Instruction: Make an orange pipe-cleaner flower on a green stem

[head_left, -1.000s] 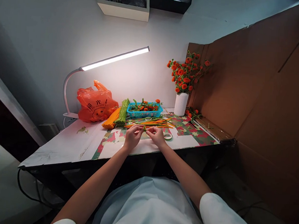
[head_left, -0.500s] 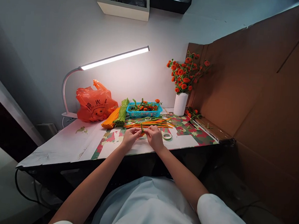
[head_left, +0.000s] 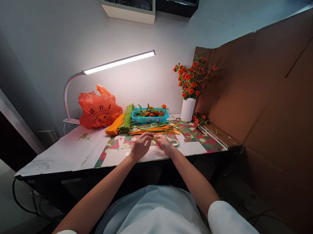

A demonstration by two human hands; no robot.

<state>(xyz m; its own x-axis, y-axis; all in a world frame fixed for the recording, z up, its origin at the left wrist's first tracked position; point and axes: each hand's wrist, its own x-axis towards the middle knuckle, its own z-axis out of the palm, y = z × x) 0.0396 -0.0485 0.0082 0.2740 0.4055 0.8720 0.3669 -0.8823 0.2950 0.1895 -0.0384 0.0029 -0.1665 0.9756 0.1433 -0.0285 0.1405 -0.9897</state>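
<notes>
Near the table's front edge, my left hand (head_left: 140, 148) and my right hand (head_left: 163, 144) meet, fingertips closed on a small green pipe cleaner piece (head_left: 154, 138). The fingers cover most of it. Just beyond my hands lie loose orange and green pipe cleaners (head_left: 166, 129). A roll of pale green tape (head_left: 174, 142) rests beside my right hand, partly behind it. Farther left are an orange pipe cleaner bundle (head_left: 115, 125) and a green bundle (head_left: 126, 119).
A blue basket (head_left: 149, 120) of orange flowers stands behind. At the back right is a white vase (head_left: 188, 110) with orange flowers. A lit lamp (head_left: 120, 62) arches over a red plastic bag (head_left: 100, 110). Cardboard (head_left: 253, 91) walls the right side.
The green piece stood upright between my fingers before and now is mostly hidden by them. My left hand has shifted slightly right and turned; the right hand has lowered a little.
</notes>
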